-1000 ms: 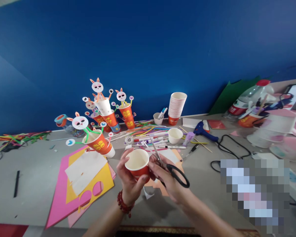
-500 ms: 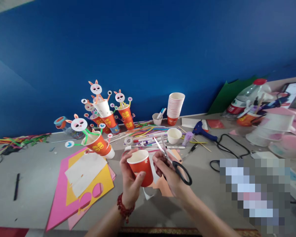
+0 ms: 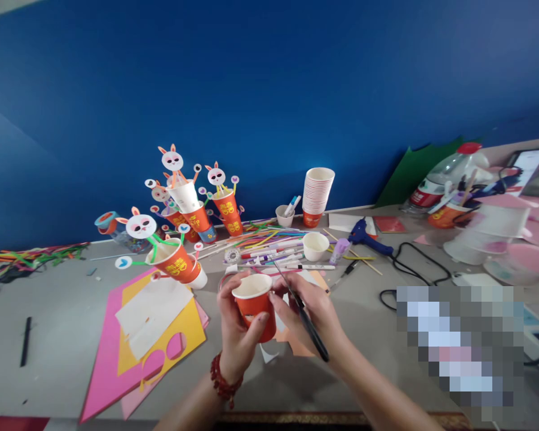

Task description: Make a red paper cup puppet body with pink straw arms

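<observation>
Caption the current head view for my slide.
Left hand grips a red paper cup; right hand holds black-handled scissors beside it, rabbit-faced cups behind.

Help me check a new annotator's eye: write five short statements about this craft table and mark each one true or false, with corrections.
1. The right-hand grip holds a marker. False: it holds black-handled scissors.
2. The left-hand grip is around an orange-red paper cup. True.
3. In the picture, the blue glue gun lies to the right of the tall stack of cups. True.
4. The plastic bottle has a green cap. False: its cap is red.
5. The white sheet lies on top of the yellow paper. True.
</observation>
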A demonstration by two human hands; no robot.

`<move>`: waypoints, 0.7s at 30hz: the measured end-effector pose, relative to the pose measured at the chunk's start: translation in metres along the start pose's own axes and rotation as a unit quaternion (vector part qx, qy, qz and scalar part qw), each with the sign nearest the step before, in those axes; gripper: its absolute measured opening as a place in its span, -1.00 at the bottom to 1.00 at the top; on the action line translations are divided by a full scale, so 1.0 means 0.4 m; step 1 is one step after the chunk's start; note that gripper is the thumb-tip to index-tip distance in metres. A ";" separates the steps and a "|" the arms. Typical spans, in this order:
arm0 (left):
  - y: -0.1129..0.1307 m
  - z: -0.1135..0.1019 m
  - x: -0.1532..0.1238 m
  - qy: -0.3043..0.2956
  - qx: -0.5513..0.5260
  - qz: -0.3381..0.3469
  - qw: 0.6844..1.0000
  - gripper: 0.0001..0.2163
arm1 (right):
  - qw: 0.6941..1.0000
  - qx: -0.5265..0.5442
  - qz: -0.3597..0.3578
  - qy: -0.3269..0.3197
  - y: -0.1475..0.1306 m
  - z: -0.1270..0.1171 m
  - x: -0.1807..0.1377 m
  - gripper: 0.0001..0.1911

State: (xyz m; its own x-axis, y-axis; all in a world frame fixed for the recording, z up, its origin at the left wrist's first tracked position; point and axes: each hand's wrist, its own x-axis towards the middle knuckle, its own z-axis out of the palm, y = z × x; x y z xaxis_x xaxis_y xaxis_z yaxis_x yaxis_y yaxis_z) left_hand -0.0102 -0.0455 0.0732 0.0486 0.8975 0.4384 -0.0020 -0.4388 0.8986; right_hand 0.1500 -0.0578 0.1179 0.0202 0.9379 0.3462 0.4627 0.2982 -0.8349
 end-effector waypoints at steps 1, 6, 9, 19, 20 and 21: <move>0.004 -0.002 0.000 -0.004 0.013 0.003 1.000 -0.51 | 1.000 -0.027 -0.011 -0.001 -0.001 -0.006 0.003 -0.96; 0.025 -0.011 0.001 -0.017 0.067 0.044 0.997 -0.48 | 0.994 -0.097 -0.036 -0.026 -0.013 -0.025 0.011 -0.91; 0.021 -0.009 -0.001 -0.005 0.071 0.069 0.995 -0.45 | 0.995 -0.092 -0.026 -0.011 -0.016 -0.018 0.006 -0.91; 0.025 0.004 -0.005 -0.015 -0.031 -0.059 0.998 -0.56 | 0.999 -0.022 0.023 -0.002 0.010 -0.008 0.004 -0.93; 0.030 0.004 -0.003 -0.022 -0.054 -0.079 0.995 -0.58 | 0.999 -0.025 0.024 0.001 0.014 -0.009 0.004 -0.94; 0.034 0.004 0.000 -0.026 -0.069 -0.092 0.993 -0.59 | 0.999 -0.029 0.023 0.006 0.017 -0.008 0.005 -0.94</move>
State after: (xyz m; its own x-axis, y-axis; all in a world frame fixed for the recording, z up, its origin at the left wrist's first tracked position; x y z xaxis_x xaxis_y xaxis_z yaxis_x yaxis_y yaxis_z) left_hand -0.0089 -0.0515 0.0853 0.1130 0.9567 0.2684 -0.1258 -0.2542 0.9590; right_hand 0.1561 -0.0547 0.1145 0.0541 0.9480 0.3135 0.5110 0.2435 -0.8244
